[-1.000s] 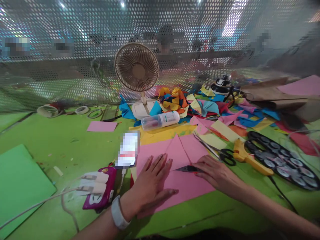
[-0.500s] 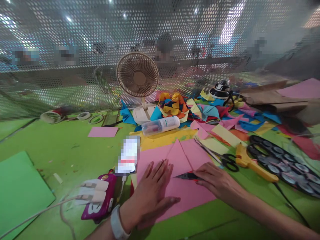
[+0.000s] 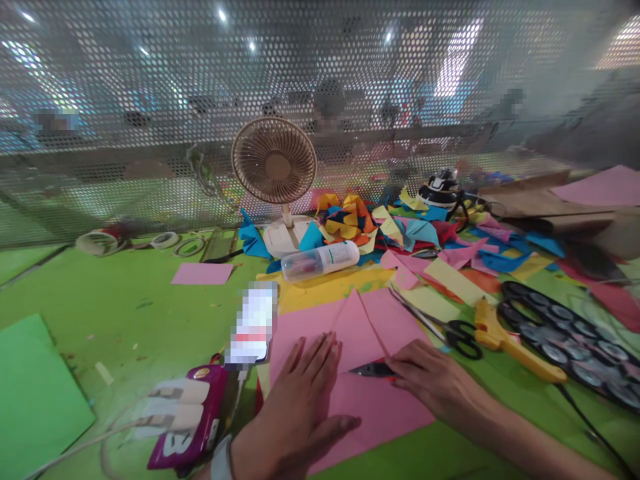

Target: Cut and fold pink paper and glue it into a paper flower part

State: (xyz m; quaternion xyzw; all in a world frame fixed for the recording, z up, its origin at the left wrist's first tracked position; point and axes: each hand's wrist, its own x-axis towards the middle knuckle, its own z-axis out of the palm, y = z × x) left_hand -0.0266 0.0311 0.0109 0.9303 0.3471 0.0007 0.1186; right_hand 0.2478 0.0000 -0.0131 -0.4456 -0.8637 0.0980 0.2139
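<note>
A pink paper sheet (image 3: 385, 400) lies on the green table, its top corners folded in to a point. My left hand (image 3: 300, 407) rests flat on the sheet's left half, fingers stretched out. My right hand (image 3: 435, 383) is closed around a small dark-bladed cutter (image 3: 370, 369), whose tip lies on the paper near the centre fold and points left toward my left fingers.
Black-handled scissors (image 3: 450, 330), a yellow glue gun (image 3: 510, 339) and a black tray (image 3: 570, 340) lie to the right. Behind are a lying bottle (image 3: 320, 259), a desk fan (image 3: 275, 167) and a heap of coloured paper scraps (image 3: 425, 227). A phone (image 3: 253, 323) and purple pouch (image 3: 187, 423) sit left. A perforated screen closes the back.
The camera has tilted up a little, so everything sits lower in the picture. Both hands and the cutter keep their places on the pink sheet.
</note>
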